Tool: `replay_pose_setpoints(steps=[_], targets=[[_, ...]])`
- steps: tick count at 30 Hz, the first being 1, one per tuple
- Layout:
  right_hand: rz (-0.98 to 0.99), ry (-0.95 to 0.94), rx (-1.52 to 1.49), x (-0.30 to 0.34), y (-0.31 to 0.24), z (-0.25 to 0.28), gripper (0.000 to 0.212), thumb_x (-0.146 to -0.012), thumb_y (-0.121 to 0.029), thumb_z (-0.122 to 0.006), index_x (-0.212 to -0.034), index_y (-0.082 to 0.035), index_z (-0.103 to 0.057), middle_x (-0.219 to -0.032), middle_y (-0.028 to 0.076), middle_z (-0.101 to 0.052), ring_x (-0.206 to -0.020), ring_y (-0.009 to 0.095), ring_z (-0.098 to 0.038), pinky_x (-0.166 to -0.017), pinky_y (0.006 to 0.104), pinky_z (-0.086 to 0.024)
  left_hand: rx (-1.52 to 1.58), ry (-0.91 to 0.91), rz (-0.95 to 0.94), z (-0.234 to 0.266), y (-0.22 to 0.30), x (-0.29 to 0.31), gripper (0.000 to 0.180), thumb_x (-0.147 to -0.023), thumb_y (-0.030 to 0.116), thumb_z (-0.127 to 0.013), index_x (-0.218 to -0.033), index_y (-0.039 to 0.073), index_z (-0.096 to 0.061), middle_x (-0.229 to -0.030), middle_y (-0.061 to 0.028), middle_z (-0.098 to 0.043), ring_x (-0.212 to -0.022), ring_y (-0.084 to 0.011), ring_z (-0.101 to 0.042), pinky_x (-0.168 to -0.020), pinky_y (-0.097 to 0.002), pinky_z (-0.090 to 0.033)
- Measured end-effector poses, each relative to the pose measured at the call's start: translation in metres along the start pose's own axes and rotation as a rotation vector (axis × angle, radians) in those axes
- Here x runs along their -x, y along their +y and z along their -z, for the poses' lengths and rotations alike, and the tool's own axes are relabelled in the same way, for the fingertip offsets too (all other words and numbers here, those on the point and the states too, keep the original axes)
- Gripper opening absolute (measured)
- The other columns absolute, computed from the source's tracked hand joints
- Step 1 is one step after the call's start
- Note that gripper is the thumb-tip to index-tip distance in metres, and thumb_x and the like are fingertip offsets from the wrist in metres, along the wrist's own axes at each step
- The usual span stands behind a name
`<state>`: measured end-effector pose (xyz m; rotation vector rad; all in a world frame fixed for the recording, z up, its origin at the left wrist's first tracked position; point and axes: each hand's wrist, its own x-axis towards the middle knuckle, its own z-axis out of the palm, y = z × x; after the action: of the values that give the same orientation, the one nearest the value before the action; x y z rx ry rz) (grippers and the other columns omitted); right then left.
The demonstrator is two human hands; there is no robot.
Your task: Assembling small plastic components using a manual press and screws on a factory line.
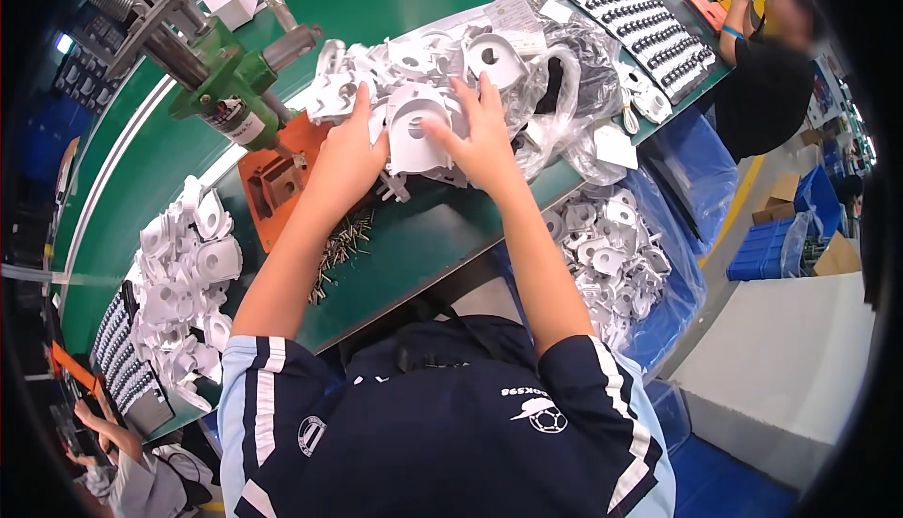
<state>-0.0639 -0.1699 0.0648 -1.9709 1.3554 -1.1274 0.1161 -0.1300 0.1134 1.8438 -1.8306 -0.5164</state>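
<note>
A heap of white plastic housings point(428, 54) lies on the green bench in front of me, and both hands reach into it. My left hand point(354, 153) is at the heap's left side, fingers stretched out, next to the orange fixture. My right hand point(486, 147) is spread, its thumb over a larger white housing point(416, 153) with a round hole that lies between my hands. Neither hand is closed round a part. Whether the left fingertips touch a housing I cannot tell. Small metal pins point(340, 253) lie loose below my left wrist.
A green press point(226, 95) stands left, above an orange fixture point(275, 184). More white housings lie at left point(179, 283) and in a blue-lined bin point(616, 259) at right. Clear plastic bags point(597, 76) and a tray of black parts point(649, 37) lie beyond. Other people work at both sides.
</note>
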Motion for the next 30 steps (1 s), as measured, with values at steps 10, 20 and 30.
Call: replay_pose_setpoints(steps=[10,20,30], targets=[[0.289,0.077,0.086,0.041,-0.002,-0.001,0.085,-0.061,-0.032,-0.071,-0.136,-0.013,-0.037,-0.144,0.028,-0.015,-0.130,0.049,-0.020,-0.104,0.0535,-0.022,-0.225,0.119,-0.011,0.017,0.021,0.020,0.031,-0.085,0.022,-0.052,-0.112,0.007,-0.055,-0.075,-0.0170,-0.065,-0.072,-0.0348,-0.063,-0.066,-0.0439,-0.048],[0.336,0.126,0.099,0.070,0.002,-0.009,0.085,-0.062,-0.023,-0.068,-0.139,-0.014,-0.032,-0.145,0.029,-0.010,-0.130,0.051,-0.016,-0.103,0.0554,-0.020,0.010,0.148,-0.429,0.010,0.027,0.035,0.060,-0.076,0.025,-0.068,-0.129,0.009,-0.044,-0.134,-0.0220,-0.039,-0.122,-0.0384,-0.039,-0.101,-0.0433,-0.032],[0.262,0.196,0.044,0.119,0.047,0.052,0.063,-0.068,-0.015,-0.066,-0.126,-0.005,-0.045,-0.140,0.022,-0.032,-0.130,0.037,-0.031,-0.105,0.0429,-0.026,-0.255,-0.078,-0.557,-0.014,0.053,0.064,0.093,-0.062,0.026,-0.079,-0.140,0.014,-0.029,-0.147,-0.0260,-0.009,-0.135,-0.0458,-0.010,-0.106,-0.0565,-0.014]])
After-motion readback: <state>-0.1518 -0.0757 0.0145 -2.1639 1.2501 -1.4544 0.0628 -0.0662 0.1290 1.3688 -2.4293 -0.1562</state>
